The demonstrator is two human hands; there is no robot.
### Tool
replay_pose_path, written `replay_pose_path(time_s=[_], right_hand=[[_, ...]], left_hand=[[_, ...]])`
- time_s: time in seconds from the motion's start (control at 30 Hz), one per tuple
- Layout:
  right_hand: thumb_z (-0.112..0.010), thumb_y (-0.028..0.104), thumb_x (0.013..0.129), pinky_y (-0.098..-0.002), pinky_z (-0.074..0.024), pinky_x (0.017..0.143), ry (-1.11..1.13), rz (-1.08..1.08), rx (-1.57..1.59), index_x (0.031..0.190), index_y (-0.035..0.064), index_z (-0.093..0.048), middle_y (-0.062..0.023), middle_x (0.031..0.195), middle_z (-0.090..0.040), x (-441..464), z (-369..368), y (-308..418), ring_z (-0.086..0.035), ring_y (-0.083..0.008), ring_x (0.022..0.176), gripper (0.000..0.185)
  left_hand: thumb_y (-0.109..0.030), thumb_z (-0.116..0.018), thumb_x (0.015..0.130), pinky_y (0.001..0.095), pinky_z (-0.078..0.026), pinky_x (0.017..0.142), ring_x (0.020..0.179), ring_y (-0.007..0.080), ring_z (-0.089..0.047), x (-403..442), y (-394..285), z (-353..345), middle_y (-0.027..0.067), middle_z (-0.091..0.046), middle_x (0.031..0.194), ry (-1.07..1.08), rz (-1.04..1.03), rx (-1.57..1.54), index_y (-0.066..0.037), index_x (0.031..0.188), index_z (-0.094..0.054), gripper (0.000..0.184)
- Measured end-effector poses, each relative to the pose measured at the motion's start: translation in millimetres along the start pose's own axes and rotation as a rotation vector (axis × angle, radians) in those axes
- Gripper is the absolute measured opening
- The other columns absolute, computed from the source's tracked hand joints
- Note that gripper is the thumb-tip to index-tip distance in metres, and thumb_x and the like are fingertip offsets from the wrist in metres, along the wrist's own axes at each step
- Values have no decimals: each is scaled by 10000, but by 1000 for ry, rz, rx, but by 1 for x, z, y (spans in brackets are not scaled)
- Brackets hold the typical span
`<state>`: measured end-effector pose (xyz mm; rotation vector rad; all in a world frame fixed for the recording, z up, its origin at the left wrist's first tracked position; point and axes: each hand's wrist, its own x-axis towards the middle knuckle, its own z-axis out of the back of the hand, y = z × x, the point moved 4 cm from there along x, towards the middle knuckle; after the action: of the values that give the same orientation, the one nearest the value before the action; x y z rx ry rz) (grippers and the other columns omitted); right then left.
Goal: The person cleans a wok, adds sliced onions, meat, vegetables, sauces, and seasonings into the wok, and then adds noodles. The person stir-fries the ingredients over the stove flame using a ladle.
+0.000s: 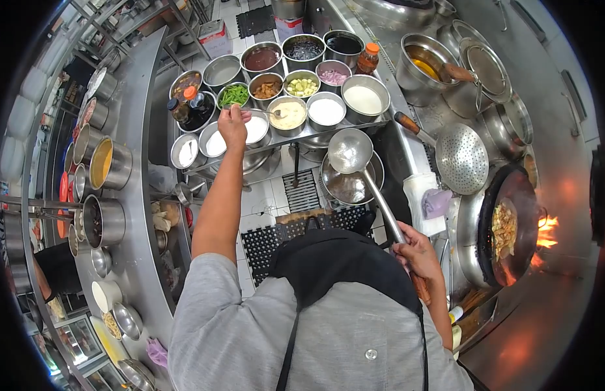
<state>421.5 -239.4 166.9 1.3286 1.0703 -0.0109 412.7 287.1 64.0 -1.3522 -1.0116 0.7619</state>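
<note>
My left hand (233, 126) is stretched over the rack of metal pots, its fingers closed on the handle of a small spoon (276, 114). The spoon's head is at a pot of pale yellow paste (289, 113). White powder pots (255, 130) lie just beneath the hand, and chopped greens (234, 96) are behind it. Lower right, my right hand (418, 253) is wrapped round the long handle of a ladle (350, 151), whose bowl hangs over a round metal pan (352, 185) and looks nearly empty.
Right, a wok (516, 221) with sliced food sits beside flames (547, 233). A perforated skimmer (462, 159) and an oil pot (421, 58) stand near it. Along the left runs a steel counter (136, 215) with more pots. Part of another person's arm (42, 277) shows at far left.
</note>
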Motion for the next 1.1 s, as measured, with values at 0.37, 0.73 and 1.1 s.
replay_pose_path(time_s=[0.37,0.73,1.1], right_hand=[[-536,-50,834,-200,-407,384,14,-36,67,1401,14,-404,-7,747,-544,4,5,2,-492,-58,522,585],[-508,-44,841,-199,-416,393,27,-36,57,1405,17,-396,-4,750,-548,-1,11,-7,-498,-58,527,578],[-516,-61,830,-201,-395,378,-23,6,74,1413,-9,-376,-1,699,-525,-8,19,-10,-468,-56,491,603]], left_hand=[[-183,-567,953,267,-559,634,663,169,-666,-58,-60,-38,126,-665,778,213,74,-160,35,878,-578,231],[-177,-535,973,292,-524,654,727,169,-694,-76,-87,-90,120,-697,767,319,-314,301,33,929,-620,230],[-180,-544,949,357,-521,585,651,248,-695,-67,-46,-151,157,-680,712,390,-366,374,33,832,-577,245]])
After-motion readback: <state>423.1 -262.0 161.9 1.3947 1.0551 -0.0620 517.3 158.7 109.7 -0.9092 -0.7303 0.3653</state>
